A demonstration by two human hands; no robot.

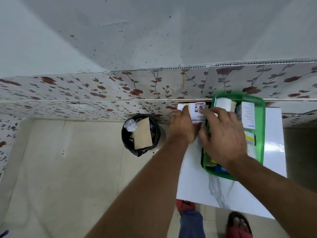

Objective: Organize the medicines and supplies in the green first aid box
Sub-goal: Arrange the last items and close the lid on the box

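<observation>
floral-patterned wall panels run behind a small white marble-look table (223, 194), pushed up against them, with pale floor tiles to your left and a black-lined waste bin (140, 134) standing just off the table's left edge.

the green first aid box (259, 134) sits open at the back right of the table, nearly touching the wall. inside it you can see a white bandage roll (223, 103) at the far end, a printed leaflet or carton (247, 115) along the right side, and blue packets (219, 169) at the near end.

your left hand (183, 126) and right hand (221, 134) meet at the box's left wall, both closed on a white plaster carton (197, 114) marked "washproof". it lies on the table just outside the box, probably so you can turn it and slot it in lengthwise.

room is tight: the wall stops anything going further back, and the box looks fairly full. the open space is the bare tabletop toward you and a narrow strip right of the box. the table's left edge is close under your left hand, and a dropped item there would likely land on the floor near the bin.
</observation>
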